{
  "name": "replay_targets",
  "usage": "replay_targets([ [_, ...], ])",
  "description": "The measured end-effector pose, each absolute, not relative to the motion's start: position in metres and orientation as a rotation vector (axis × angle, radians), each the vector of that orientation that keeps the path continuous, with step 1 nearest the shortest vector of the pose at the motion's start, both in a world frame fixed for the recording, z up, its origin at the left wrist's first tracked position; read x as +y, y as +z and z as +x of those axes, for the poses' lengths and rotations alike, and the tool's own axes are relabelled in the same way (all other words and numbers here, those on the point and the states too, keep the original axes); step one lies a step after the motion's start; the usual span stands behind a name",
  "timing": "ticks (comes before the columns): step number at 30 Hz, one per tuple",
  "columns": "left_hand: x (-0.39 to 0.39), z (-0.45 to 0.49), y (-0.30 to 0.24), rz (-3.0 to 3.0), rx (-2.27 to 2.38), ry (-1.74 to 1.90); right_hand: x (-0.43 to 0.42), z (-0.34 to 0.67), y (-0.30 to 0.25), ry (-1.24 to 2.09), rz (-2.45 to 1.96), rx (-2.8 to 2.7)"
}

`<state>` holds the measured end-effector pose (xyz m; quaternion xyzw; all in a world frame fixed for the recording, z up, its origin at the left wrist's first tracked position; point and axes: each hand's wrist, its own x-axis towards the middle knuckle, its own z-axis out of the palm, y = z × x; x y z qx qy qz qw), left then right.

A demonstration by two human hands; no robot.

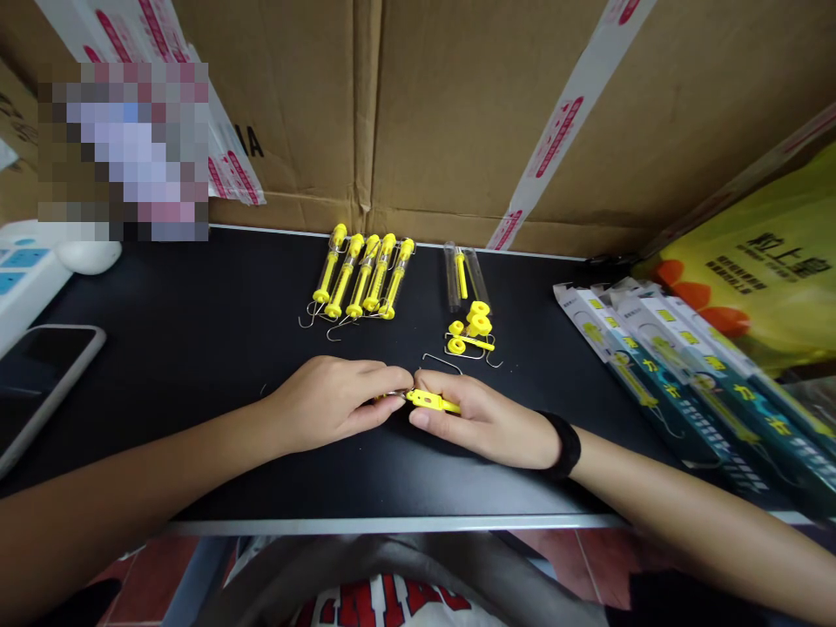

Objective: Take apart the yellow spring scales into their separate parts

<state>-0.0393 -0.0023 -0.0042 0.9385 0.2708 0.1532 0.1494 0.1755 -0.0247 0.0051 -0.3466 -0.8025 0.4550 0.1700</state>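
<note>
My left hand (333, 401) and my right hand (480, 418) meet at the middle of the black table (196, 340). Both pinch a small yellow plastic piece (431, 401) with a bit of metal at its left end. Just beyond my right hand lies a bent wire hook (441, 361). Farther back sit loose yellow parts (471, 333) and a clear tube with a yellow rod (462, 274). A row of several assembled yellow spring scales (362, 279) lies at the back centre.
Cardboard boxes (424, 104) wall off the back. Packaged boxes (679, 383) fan out on the right beside a yellow bag (764, 261). A phone (36, 383) and a white power strip (26, 270) lie at the left edge.
</note>
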Motion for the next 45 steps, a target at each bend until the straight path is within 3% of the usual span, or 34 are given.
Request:
replay_targets([
  [11, -0.001, -0.04, -0.006, 2.749, 0.766, 0.439, -0.024, 0.176, 0.004, 1.007, -0.988, -2.437],
  [18, 0.0, -0.04, -0.007, 2.759, 0.79, 0.48, -0.027, 0.174, 0.002, 1.156, -1.004, -2.271],
  [24, -0.002, -0.04, -0.008, 2.896, 0.754, 0.516, -0.014, 0.183, 0.003, 1.406, -1.15, -1.788],
  [35, -0.002, -0.04, -0.008, 2.815, 0.859, 0.518, -0.007, 0.188, 0.005, 0.07, -1.555, -2.525],
  [45, 0.0, -0.041, -0.009, 2.683, 0.879, 0.479, -0.005, 0.19, 0.003, -0.256, -1.689, -2.614],
])
